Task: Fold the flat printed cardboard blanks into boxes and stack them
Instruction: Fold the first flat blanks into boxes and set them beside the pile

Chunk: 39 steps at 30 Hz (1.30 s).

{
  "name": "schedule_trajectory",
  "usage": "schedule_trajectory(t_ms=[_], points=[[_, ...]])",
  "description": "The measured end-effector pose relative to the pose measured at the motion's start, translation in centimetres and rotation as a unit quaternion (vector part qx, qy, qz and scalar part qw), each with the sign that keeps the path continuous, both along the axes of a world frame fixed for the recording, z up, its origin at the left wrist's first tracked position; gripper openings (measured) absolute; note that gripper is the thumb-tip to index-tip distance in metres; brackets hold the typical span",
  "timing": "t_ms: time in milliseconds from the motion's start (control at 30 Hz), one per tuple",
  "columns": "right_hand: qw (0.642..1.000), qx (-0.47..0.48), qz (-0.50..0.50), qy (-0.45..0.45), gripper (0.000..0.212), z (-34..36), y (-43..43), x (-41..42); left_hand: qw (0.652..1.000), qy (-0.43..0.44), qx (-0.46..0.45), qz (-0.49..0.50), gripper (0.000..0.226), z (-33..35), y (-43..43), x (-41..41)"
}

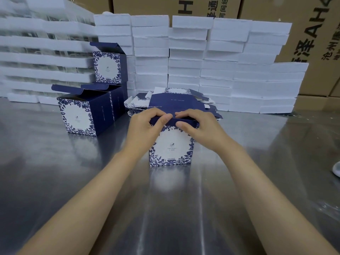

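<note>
Here, both hands' fingers (pixel 166 117) pinching a box flap (pixel 173 122) on steel table (pixel 55 172), foam slabs (pixel 220 70) behind.

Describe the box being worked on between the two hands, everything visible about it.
The box is printed cardboard: its white front carries a small logo framed by blue leaves and flowers, its top flaps are dark navy. It stands upright on the steel table, in front of the flat blanks. The left hand and right hand both grip its top edge, thumbs on the flap.
</note>
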State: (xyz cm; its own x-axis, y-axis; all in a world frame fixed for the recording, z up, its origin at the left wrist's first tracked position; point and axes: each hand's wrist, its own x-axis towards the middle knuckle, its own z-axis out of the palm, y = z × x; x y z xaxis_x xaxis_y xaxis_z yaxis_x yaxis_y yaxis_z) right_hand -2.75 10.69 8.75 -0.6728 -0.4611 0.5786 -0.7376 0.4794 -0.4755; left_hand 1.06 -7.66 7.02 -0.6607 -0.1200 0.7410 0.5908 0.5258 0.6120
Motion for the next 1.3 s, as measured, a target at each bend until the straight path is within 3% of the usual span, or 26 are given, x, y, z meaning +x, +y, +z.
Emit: schedule_trajectory(t_ms=[133,367,600,967,1300], points=[[0.999,0.031,-0.008,0.011,0.024,0.6,-0.1,0.2,0.998,-0.031,0.042,-0.018,0.015,0.6,-0.1,0.3],[0.999,-0.013,0.027,0.012,0.010,1.5,-0.5,0.7,0.993,-0.037,0.105,-0.043,0.016,1.7,-0.3,0.9],[0.981,-0.184,0.042,0.053,0.008,1.0,-1.7,1.2,0.991,-0.011,0.127,-0.036,0.017,1.6,0.2,1.2],[0.958,-0.237,0.011,0.163,0.002,0.5,-1.7,1.0,0.988,0.024,0.154,-0.022,0.015,1.3,0.5,1.5],[0.978,-0.208,0.019,0.013,0.019,2.0,-1.8,1.7,0.987,0.024,0.158,-0.009,0.013,1.3,0.2,1.5]])
